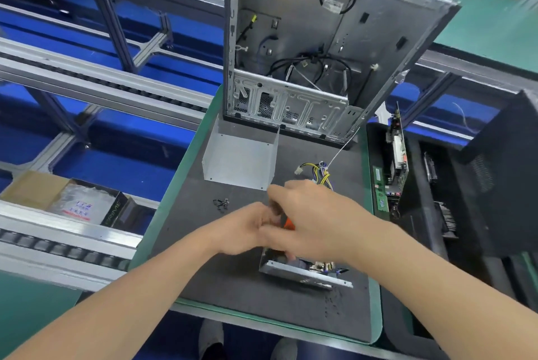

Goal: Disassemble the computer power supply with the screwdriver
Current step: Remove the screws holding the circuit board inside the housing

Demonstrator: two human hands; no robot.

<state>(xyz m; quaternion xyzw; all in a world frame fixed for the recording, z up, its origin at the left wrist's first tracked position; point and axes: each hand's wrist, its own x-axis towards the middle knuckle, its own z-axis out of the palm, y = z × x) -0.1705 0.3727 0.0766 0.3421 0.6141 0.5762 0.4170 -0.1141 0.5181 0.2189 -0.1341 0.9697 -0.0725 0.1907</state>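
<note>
The open power supply (302, 272) lies on the dark mat near the front, mostly hidden under my hands; its metal rim and some inner parts show. Its yellow and black cable bundle (318, 173) trails behind my right hand. My right hand (314, 214) grips the orange-handled screwdriver (288, 224) above the unit. My left hand (247, 230) meets it with curled fingers at the handle; what it holds is hidden. The removed grey cover (241, 158) lies behind. Several black screws (221, 203) sit in a small pile to the left.
An emptied computer case (320, 39) stands upright at the back of the mat (203, 257). A black tray (413, 214) at the right holds circuit boards and memory sticks. Conveyor rails (87, 77) and a cardboard box (37, 188) lie to the left.
</note>
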